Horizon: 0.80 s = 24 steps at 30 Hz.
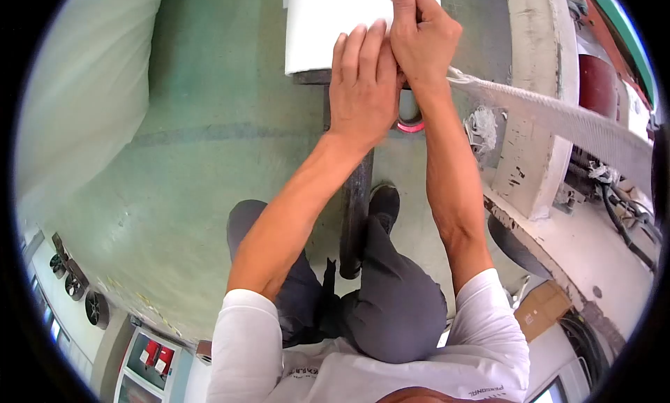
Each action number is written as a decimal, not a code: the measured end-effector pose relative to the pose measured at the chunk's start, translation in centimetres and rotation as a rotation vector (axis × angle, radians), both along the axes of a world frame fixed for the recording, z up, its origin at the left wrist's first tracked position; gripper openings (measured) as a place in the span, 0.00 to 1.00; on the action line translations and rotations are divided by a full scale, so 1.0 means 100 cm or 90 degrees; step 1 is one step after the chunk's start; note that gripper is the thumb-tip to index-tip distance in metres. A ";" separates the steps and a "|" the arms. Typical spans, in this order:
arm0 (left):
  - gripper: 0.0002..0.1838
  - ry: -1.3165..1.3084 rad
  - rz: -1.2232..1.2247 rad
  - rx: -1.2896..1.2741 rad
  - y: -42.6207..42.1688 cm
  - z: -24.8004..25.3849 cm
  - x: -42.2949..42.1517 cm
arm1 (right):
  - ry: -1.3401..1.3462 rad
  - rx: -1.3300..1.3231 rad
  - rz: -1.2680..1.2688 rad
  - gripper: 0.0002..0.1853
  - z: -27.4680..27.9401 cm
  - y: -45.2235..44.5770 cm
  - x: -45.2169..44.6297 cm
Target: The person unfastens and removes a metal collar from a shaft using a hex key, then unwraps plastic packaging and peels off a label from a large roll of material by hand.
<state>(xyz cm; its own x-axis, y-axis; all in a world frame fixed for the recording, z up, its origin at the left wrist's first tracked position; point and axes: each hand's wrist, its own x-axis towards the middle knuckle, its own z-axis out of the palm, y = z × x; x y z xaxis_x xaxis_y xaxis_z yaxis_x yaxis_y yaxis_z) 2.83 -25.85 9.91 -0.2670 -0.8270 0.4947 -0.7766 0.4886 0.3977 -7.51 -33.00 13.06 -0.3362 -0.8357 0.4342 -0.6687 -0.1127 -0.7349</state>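
My left hand (pixel 364 82) lies with its fingers stretched out over the near edge of a smooth white sheet or board (pixel 335 26). Right beside it, my right hand (pixel 423 43) is closed in a fist over the sheet's right part, thumb pointing forward. Whatever its fingers hold, if anything, is hidden. Under the sheet's near edge shows a dark support (pixel 310 76), and a dark metal bar (pixel 356 214) runs from there toward my legs. A roll of tape with a pink-red rim (pixel 412 127) appears just below my hands, between my forearms.
A white woven band (pixel 558 103) stretches from near my right wrist to a worn machine frame (pixel 527 159) on the right. Loose white threads (pixel 481 129) hang by the frame. Large pale fabric (pixel 84 89) bulges at left. Cardboard (pixel 542 310) lies lower right.
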 end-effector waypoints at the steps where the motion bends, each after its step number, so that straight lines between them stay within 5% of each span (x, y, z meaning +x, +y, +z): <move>1: 0.22 0.043 -0.006 0.029 0.013 -0.002 0.006 | 0.050 0.056 0.005 0.19 0.002 0.007 -0.002; 3: 0.12 0.119 0.058 0.115 0.045 0.003 0.014 | -0.035 0.050 0.030 0.22 0.009 0.019 -0.015; 6: 0.12 0.247 0.030 0.502 0.064 0.006 0.029 | 0.010 0.043 0.083 0.24 0.026 0.028 -0.028; 7: 0.14 0.326 0.015 0.412 0.064 0.001 0.029 | 0.020 0.052 0.076 0.24 0.027 0.037 -0.029; 11: 0.13 0.188 -0.060 0.456 0.063 0.008 0.036 | 0.158 0.063 0.103 0.24 0.012 0.038 -0.042; 13: 0.11 0.181 -0.059 0.517 0.053 0.021 0.038 | 0.075 0.096 0.162 0.24 0.029 0.044 -0.051; 15: 0.11 0.201 -0.102 0.375 0.038 0.043 0.049 | -0.017 0.202 0.133 0.23 0.062 0.058 -0.051; 20: 0.03 -0.041 -0.192 0.305 0.034 0.047 0.102 | 0.068 0.507 0.440 0.17 0.055 0.129 -0.040; 21: 0.11 0.071 -0.248 0.250 0.036 0.043 0.111 | 0.055 0.456 0.440 0.16 0.041 0.159 -0.035; 23: 0.13 0.122 0.008 0.199 0.049 0.020 0.114 | -0.040 0.442 0.367 0.14 0.014 0.218 -0.027; 24: 0.15 0.218 0.084 0.338 0.054 0.020 0.114 | -0.128 0.484 0.291 0.13 0.009 0.244 -0.022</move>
